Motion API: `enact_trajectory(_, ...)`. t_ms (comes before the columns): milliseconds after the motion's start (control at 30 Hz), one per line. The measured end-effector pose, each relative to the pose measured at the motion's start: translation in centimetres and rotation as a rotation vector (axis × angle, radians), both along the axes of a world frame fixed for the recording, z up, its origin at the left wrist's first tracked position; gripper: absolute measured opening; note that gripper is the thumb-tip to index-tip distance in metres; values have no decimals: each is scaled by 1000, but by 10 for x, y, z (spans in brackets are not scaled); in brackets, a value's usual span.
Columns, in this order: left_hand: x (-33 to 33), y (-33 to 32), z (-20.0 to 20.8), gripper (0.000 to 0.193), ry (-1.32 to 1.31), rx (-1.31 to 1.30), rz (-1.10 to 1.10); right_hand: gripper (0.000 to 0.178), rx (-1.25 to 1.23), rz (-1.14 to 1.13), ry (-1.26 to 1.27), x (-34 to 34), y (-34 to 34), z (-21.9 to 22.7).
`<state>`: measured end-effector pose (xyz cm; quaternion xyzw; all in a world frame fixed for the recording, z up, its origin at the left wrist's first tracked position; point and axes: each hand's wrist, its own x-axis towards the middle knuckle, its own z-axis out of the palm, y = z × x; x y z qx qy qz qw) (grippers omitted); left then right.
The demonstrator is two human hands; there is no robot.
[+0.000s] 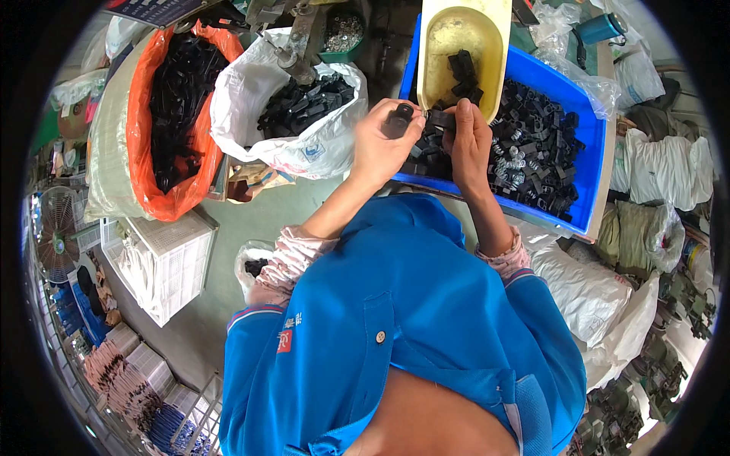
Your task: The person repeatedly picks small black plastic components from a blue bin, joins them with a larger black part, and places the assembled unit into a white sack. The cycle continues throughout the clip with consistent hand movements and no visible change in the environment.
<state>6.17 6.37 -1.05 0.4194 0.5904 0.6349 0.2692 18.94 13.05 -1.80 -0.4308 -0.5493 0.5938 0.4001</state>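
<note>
As my left hand (380, 148) grips a black cylinder (398, 121) and my right hand (471, 144) pinches a black piece (439, 119), seemingly touching it, I'd best hold both steady.

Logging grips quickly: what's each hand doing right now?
Left hand: closed, holding a black rounded part.
Right hand: closed, holding a small black piece.

Two bare hands (384, 140) and one yellow tray (468, 38) top centre, one blue bin (596, 163) and one blue cup (599, 29) upper right, one orange bag (140, 152) upper left, black parts (541, 114)... yeah, way too many to count.
</note>
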Motion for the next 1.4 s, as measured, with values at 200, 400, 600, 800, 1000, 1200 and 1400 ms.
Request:
enact_trajectory(200,-6,-6,-2,6,-269,-193,-86,33,541,-35,-129,-6,4,-20)
enact_trajectory(400,-6,-4,-6,14,-559,-87,-129,31,412,18,-37,-9,17,-26)
enact_trajectory(600,-46,-13,-5,40,-1170,-238,-418,34,62,11,168,-2,25,-17)
enact_trajectory(800,-36,-22,17,39,-994,-324,-391,36,-158,50,260,6,31,-3)
enact_trajectory(1000,-27,-37,18,42,-617,-448,-531,35,-1,230,182,8,46,13)
enact_trajectory(1200,-31,-44,18,49,-706,-422,-680,33,147,483,48,9,55,20)
enact_trajectory(1400,-31,-46,20,45,-781,-415,-730,31,210,631,-28,6,60,17)
